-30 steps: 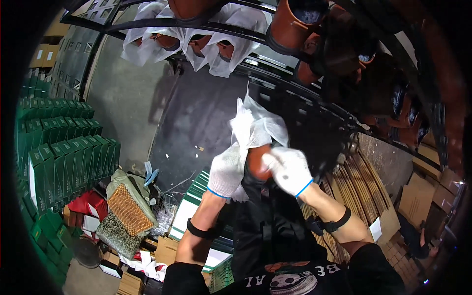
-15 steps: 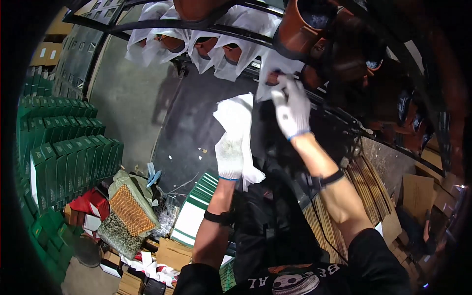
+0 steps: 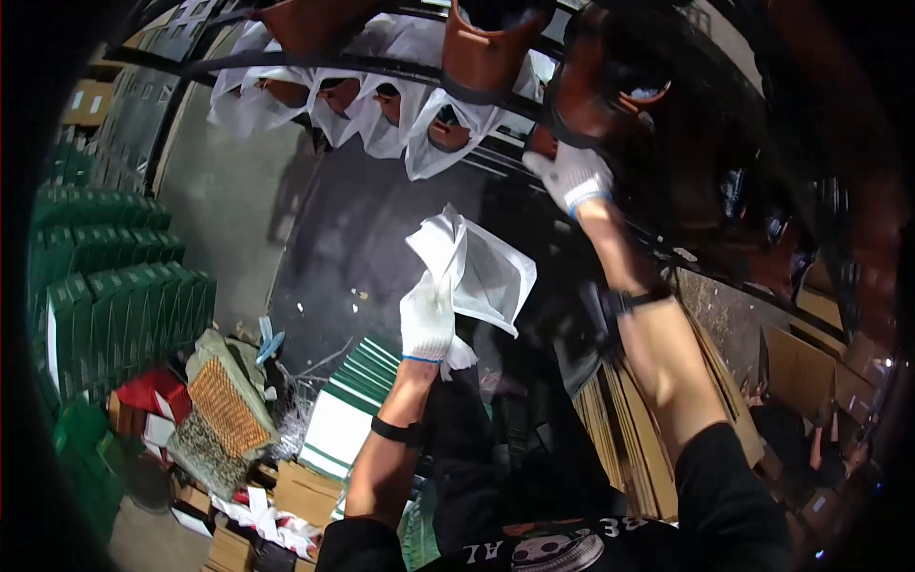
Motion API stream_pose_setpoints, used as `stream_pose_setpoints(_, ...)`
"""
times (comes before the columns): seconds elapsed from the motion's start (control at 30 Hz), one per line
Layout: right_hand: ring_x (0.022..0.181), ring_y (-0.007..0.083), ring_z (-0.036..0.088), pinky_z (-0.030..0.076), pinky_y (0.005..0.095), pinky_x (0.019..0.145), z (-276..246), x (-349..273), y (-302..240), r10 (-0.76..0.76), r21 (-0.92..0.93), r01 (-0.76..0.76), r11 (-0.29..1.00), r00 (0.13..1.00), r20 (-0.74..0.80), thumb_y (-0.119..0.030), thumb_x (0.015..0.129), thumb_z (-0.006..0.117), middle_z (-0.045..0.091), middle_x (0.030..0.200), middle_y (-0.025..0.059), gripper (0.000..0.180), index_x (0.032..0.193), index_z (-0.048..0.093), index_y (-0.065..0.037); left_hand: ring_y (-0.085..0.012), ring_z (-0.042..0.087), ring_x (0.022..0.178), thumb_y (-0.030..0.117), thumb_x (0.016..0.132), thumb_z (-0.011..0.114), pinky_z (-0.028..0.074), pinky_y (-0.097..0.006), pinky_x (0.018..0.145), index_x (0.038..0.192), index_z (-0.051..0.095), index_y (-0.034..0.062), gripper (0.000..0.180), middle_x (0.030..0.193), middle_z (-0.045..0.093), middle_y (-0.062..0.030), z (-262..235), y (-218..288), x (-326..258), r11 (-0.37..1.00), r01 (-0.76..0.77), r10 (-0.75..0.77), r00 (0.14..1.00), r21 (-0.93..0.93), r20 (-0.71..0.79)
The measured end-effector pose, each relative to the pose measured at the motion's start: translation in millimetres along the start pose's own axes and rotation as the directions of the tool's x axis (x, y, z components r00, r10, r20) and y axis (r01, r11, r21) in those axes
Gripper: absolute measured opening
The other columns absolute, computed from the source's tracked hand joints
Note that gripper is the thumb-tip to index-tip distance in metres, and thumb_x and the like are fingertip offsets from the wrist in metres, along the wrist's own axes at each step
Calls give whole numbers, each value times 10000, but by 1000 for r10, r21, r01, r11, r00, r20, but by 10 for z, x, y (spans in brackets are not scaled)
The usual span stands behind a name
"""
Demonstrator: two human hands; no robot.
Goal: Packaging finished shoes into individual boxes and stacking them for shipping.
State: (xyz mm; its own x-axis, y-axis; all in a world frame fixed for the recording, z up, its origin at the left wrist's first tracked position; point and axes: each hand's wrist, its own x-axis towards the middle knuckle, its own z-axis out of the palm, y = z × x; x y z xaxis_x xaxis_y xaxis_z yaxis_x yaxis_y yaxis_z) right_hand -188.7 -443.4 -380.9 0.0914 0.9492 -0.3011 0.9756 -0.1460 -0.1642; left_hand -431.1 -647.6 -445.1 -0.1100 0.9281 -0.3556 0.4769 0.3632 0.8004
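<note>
Workshop or packing area | brown goods (image 3: 488, 55) on black rack (image 3: 315, 63) | stacked green boxes (image 3: 124, 329) | flattened cardboard (image 3: 624, 443)

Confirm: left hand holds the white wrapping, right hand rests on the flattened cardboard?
Wrong on the right hand: the head view shows it up at the brown items, not on the flattened cardboard. The left hand does hold the white wrapping.

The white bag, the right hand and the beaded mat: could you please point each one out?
White bag (image 3: 491, 281), head view: middle of its spread part.
Right hand (image 3: 579, 177), head view: middle of the gloved hand.
Beaded mat (image 3: 227, 405), head view: middle of its tan beaded face.
</note>
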Motion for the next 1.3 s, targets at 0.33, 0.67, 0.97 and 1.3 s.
stream_pose_setpoints(0.33, 851, 112, 694, 554, 287, 757, -959, -2864, 714, 134, 930, -354, 101, 931, 339, -246, 1125, 627, 748, 1061, 42, 308, 1233, 712, 30, -237, 678, 790, 214, 1147, 559, 562, -359, 781, 1295, 690, -18, 305, 947, 757, -199, 487, -12, -640, 957, 193, -206, 978, -215, -41)
stream_pose_setpoints(0.67, 730, 348, 680, 536, 451, 643, -660, -2748, 567, -736, 337, 659, 673, 641, 215, -262, 967, 713, 612, 783, 122, 254, 801, 638, -85, -281, 778, 1107, 161, 1122, 567, 569, -349, 925, 1373, 687, -5, 324, 1147, 793, -208, 461, 319, -962, 989, 63, -56, 997, -130, 57)
stream_pose_setpoints(0.97, 745, 337, 697, 566, 443, 655, -388, -2642, 629, -476, 435, 444, 783, 878, -39, -233, 952, 704, 654, 823, 104, 198, 793, 678, -118, -478, 713, 1105, 139, 1092, 605, 596, -462, 901, 1347, 709, 21, 299, 1151, 754, -278, 243, 729, -894, 958, -286, 283, 955, 18, 88)
stream_pose_setpoints(1.3, 794, 405, 714, 571, 512, 725, -91, -2576, 529, -566, 362, 507, 782, 822, 71, -291, 995, 666, 688, 828, 165, 251, 852, 712, -90, -495, 705, 909, 130, 1065, 617, 574, -491, 752, 1185, 722, -2, 207, 962, 719, -278, 45, 939, -907, 937, -316, 288, 940, 150, 182)
